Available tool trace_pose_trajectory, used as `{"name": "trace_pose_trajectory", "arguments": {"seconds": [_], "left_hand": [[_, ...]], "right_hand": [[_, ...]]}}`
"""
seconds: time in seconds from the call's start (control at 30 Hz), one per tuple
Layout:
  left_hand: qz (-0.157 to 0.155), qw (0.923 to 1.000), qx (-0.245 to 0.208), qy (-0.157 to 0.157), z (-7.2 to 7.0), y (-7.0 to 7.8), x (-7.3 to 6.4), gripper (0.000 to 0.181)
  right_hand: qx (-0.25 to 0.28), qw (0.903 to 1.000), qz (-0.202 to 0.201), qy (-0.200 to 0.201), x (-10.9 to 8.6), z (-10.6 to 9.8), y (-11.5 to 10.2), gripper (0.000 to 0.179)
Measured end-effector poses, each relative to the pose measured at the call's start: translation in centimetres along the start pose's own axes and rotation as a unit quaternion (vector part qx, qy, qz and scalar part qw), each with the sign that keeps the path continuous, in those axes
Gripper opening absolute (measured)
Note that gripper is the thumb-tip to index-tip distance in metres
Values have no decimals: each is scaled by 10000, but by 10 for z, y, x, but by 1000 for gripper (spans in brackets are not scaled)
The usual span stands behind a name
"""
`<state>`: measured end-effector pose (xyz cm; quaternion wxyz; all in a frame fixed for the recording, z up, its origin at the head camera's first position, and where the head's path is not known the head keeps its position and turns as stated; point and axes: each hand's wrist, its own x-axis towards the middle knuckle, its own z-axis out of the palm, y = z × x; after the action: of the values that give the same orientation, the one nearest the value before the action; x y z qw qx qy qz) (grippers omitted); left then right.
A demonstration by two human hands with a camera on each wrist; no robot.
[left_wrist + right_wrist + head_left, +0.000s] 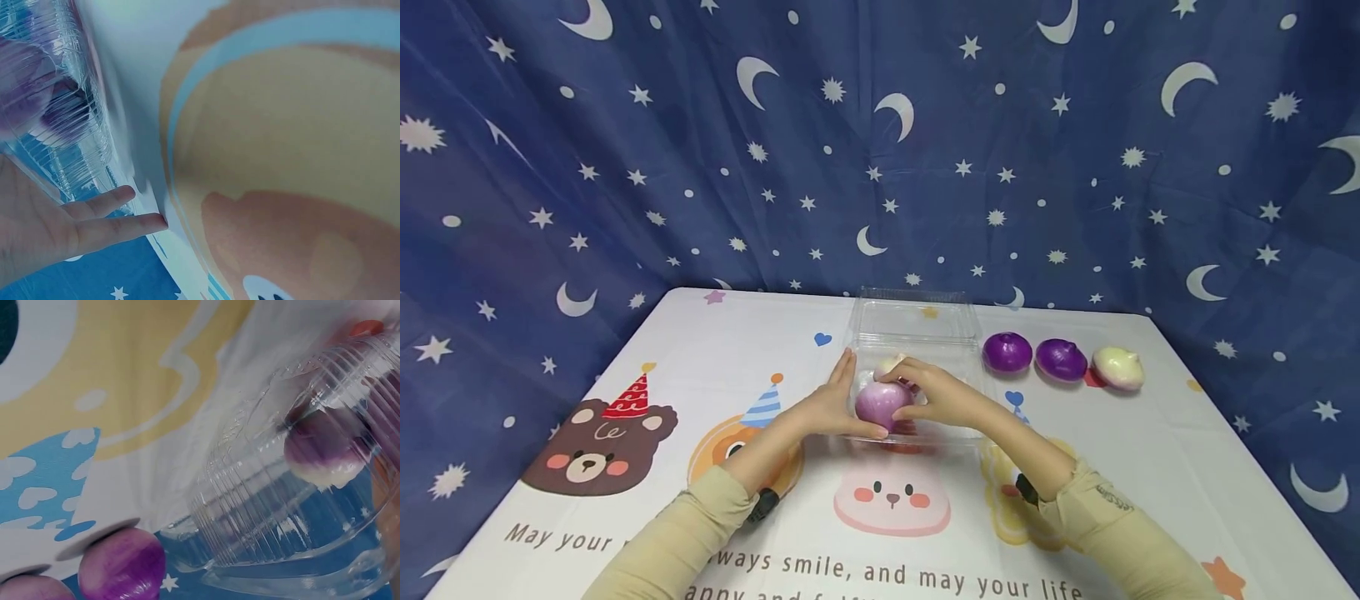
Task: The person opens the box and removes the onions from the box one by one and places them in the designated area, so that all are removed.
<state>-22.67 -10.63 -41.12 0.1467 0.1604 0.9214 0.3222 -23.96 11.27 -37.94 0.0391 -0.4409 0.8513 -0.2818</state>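
A clear plastic clamshell box (958, 427) lies with its lid (887, 321) folded back. My right hand (943, 396) reaches inside and holds a light purple onion (880, 404) between thumb and fingers, at the box's front left. A pale onion (888, 366) shows behind it, partly covered by the fingers. Through the ribbed wall in the right wrist view, a purple and white onion (325, 450) is visible. My left hand (831, 408) rests along the box's left side, fingers straight and thumb stretched across the front corner.
To the right of the box, two dark purple onions (1007, 353) and a whitish onion (1118, 368) sit in a row. A white cloth (647, 333) printed with cartoon animals covers the table. Behind it hangs a blue curtain (820, 208) with moons and stars.
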Motion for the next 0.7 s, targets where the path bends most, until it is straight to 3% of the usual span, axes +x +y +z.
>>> {"name": "trace_pose_trajectory", "arguments": {"seconds": [0.4, 0.7], "left_hand": [[84, 10000, 7, -37, 0, -1, 0, 135], [93, 9999, 52, 39, 0, -2, 1, 135]], "right_hand": [[264, 9992, 117, 287, -10, -4, 4, 41], [1124, 9917, 422, 458, -19, -6, 7, 41]]}}
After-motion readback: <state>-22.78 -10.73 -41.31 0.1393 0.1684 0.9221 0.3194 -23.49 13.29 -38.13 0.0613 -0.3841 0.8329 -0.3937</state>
